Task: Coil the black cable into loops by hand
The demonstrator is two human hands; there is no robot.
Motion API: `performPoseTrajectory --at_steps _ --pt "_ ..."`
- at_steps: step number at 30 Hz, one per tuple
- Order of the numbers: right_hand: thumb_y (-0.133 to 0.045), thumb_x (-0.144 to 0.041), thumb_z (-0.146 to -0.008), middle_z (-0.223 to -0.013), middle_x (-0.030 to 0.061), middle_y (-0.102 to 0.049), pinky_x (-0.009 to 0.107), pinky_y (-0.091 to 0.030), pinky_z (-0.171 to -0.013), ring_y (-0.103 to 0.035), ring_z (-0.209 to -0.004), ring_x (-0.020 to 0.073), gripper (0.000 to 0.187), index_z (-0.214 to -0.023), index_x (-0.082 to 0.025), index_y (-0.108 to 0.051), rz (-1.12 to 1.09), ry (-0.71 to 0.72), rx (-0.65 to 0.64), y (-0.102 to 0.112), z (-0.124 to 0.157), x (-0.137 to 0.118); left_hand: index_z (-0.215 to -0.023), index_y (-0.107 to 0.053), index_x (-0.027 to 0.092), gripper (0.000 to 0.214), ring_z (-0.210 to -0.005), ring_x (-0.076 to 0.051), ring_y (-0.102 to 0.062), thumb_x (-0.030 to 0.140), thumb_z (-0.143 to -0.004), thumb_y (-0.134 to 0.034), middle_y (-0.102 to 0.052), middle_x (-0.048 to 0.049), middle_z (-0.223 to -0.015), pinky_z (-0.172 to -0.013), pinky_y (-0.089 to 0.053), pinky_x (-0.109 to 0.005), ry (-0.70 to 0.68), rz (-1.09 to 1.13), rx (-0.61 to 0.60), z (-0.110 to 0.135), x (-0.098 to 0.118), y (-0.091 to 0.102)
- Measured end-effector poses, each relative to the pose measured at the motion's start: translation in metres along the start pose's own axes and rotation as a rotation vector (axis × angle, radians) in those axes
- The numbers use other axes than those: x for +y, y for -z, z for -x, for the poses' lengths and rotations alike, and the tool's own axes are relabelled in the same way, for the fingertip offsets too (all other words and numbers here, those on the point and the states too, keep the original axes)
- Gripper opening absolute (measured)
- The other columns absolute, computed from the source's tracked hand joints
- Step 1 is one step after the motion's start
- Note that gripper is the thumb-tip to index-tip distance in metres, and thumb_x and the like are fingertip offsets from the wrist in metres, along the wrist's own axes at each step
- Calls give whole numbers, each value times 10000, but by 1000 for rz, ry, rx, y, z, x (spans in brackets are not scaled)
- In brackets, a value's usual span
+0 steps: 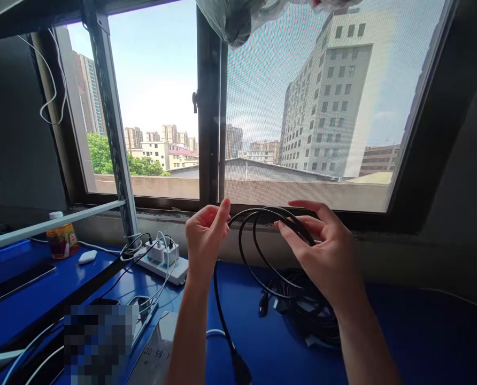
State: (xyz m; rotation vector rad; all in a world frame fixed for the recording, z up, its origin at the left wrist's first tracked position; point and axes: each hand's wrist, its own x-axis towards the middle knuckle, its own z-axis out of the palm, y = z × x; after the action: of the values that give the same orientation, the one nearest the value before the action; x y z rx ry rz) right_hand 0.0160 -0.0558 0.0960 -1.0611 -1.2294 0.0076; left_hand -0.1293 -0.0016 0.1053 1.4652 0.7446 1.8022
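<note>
left hand (208, 227) pinches a black cable (240, 243) in curled fingers; right hand (322, 240), fingers partly spread, holds its loops above the blue table (262, 350). a cable pile (313, 318) crowds beneath; a power strip (179, 272) sits far left.

Black cable (240, 246) in loops between your left hand (206, 229) and right hand (324, 248), cable pile (308, 318) below the latter.
</note>
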Motion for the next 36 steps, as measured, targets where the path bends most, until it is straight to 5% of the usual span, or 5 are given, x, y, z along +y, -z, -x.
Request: performPoseTrajectory --at_steps 5,9,21,28,36 --pt "-701 -415 -722 -764 35 -686 244 -449 -498 -654 -685 183 323 -957 -207 -627 10 37 132 -1 0 -4 -968 -628 213 402 -787 -158 -609 451 -664 -737 -661 -6 -759 -678 -429 -248 8 -100 18 -8 -9 8" --pt "-698 -372 -779 -806 21 -695 222 -441 -506 -668 -760 176 263 -986 -228 -626 -2 119 112 -4 4 -7 -1054 -648 214 462 -1020 -192 -598 373 -640 -775 -681 -54 -991 -856 -426 -287 118 -67 -157 -13 -30 0" --pt "-719 -382 -751 -752 12 -680 315 -529 -590 -674 -701 198 287 -936 -250 -543 -251 150 173 -4 5 -14 -608 -667 161 386 -731 -183 -675 532 -710 -638 -706 -66 -776 -710 -489 -267 242 167 -367 -6 -43 -17" --pt "-730 -467 -701 -671 1 -644 256 -459 -486 -616 -587 167 485 -1087 -221 -570 2 42 110 0 -7 12 -382 -278 218 566 -274 -32 -275 549 -510 -719 -250 93 -327 -319 -183 -190 320 367 -104 -4 -27 -22" --pt "-728 -549 -678 -622 -23 -595 216 -432 -422 -456 -452 91 545 -1096 -214 -628 -9 -27 7 -1 -4 9 -391 -369 199 363 -299 -3 -184 364 -553 -649 -280 93 -313 -320 -98 -171 336 216 -5 0 -20 -26"
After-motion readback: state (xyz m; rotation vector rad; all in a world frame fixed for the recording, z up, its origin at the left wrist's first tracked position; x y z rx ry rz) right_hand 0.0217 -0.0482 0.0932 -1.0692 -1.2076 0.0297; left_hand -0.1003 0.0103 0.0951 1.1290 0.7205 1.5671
